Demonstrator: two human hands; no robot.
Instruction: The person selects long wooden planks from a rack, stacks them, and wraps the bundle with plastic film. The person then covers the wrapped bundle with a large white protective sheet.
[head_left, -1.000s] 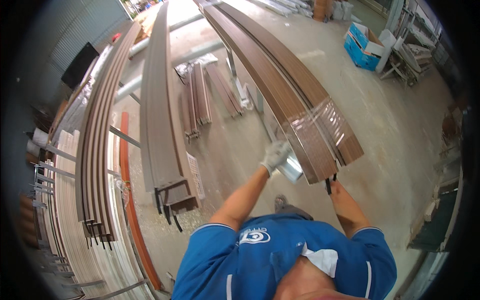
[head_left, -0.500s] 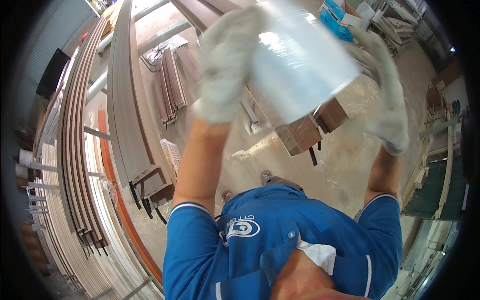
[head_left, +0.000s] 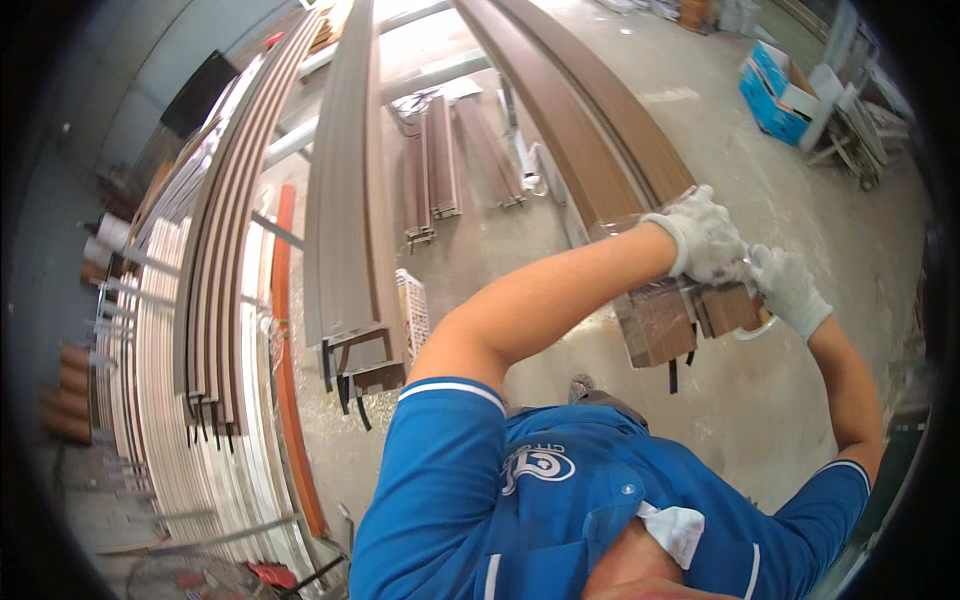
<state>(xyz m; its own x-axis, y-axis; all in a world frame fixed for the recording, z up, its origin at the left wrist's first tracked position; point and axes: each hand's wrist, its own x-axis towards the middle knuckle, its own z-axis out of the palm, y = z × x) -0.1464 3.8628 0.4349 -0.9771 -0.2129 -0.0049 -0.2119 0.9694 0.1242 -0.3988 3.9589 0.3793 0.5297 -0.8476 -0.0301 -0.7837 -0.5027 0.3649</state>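
Two long brown profiles (head_left: pixel 565 130) lie side by side, and clear plastic film (head_left: pixel 640 290) is wrapped round them near their near ends. My left hand (head_left: pixel 705 238), in a pale work glove, is closed on the film over the top of the profiles. Right beside it, my gloved right hand (head_left: pixel 790 288) has its fingers curled in at the film along the right edge. The two hands nearly touch. A pale curved rim (head_left: pixel 757 330) shows below my right hand; the rest of that object is hidden.
Grey-brown profiles (head_left: pixel 340 200) rest on a rack to the left, with more stacked lengths beyond. Shorter brown profiles (head_left: pixel 440 160) lie lower between the racks. A white basket (head_left: pixel 412 310) stands near the grey profiles. A blue box (head_left: pixel 775 95) sits at the far right.
The wide roll of clear film held up between my hands is no longer plainly visible. Both hands have come down together onto the brown profiles, and the view has shifted left.
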